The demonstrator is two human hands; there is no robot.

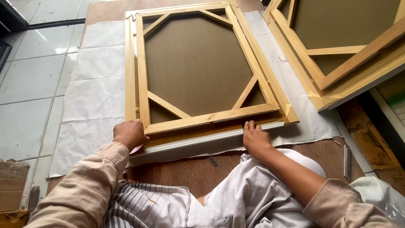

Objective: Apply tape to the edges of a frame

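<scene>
1. Left hand [130, 134]: we note the fingers curled together in a loose fist, knuckles pressed on the near left corner of the wooden frame [211, 117]. We cannot tell whether anything is pinched inside the fist.
2. Right hand [254, 138]: fingers [252, 126] lie close together and flat, tips touching the near edge of the same frame, just right of its middle. They clamp nothing.
3. The frame lies face down in front of us, brown backing up. We count four diagonal corner braces [167, 105] in it, one per corner, inside an inner stretcher and an outer moulding.
4. One white strip [202, 141] runs along the near edge of the frame, between the two hands.
5. Below the frame: one sheet of white paper [95, 88], creased, over one brown board [198, 171].
6. Frames counted: two. The second frame [337, 80] lies to the right, tilted, partly out of view.
7. One small metal strip [346, 161] lies on the board at the right, well apart from the hands.
8. Pale floor tiles [29, 76] at left; one cardboard box [12, 185] at the lower left.
</scene>
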